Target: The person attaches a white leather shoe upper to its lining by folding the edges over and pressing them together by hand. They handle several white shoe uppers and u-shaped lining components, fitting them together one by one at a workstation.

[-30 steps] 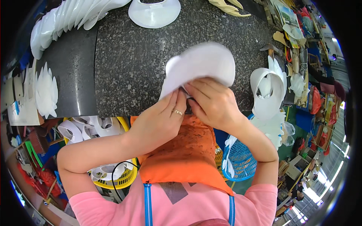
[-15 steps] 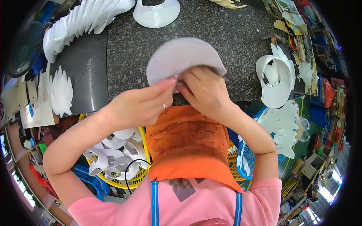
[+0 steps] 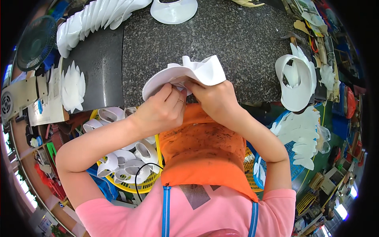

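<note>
Gripping white curved piece [image 3: 185,75] (rim crumpled), both hands.

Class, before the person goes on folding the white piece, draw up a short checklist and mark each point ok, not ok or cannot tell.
1. Both hands on the white piece: left hand and right hand pinch its near edge. Ok.
2. Piece bent at its right end, over the granite worktop. Ok.
3. Fingertips unhidden: partly covered. Cannot tell.
4. Yellow basket of formed pieces close by the left arm. Ok.
5. Orange apron covers the lap. Ok.
</note>
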`<action>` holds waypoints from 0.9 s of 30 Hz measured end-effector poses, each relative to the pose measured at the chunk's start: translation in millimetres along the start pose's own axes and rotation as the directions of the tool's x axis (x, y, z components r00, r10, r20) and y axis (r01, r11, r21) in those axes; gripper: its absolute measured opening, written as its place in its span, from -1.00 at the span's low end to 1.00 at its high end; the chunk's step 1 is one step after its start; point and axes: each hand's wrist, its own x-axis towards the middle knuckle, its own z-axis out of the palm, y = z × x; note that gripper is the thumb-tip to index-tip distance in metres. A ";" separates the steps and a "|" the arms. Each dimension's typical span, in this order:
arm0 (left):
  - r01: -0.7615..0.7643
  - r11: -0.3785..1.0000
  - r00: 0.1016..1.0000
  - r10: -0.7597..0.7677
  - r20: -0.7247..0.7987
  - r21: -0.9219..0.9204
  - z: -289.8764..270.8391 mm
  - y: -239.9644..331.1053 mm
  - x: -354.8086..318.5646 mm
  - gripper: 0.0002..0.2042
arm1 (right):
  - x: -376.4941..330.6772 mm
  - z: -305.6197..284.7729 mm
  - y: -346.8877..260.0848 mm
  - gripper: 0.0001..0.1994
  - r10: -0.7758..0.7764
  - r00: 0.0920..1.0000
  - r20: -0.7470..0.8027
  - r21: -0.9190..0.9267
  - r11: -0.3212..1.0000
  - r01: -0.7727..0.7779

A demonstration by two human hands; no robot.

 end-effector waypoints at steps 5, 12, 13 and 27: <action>-0.121 0.992 0.993 0.121 -0.007 0.031 -38.4 -28.4 1.1 -0.61 | -9.3 10.0 -4.2 -0.82 -0.200 0.979 -0.037 -0.116 0.974 0.194; -0.322 0.928 0.935 0.280 0.219 0.188 -46.0 -46.0 -10.5 -0.55 | 11.3 -9.6 -4.4 -0.87 -0.056 0.998 0.008 0.020 0.998 0.056; -0.377 0.908 0.910 0.327 0.254 0.182 -46.8 -46.7 -11.1 -0.56 | 15.2 -4.5 -0.3 -0.89 -0.103 0.993 0.054 -0.011 0.995 0.104; 0.032 0.999 0.994 -0.032 0.101 0.000 -12.7 0.0 -2.2 -0.69 | 48.0 -8.6 12.9 -0.92 -0.120 0.973 0.198 -0.124 0.981 0.146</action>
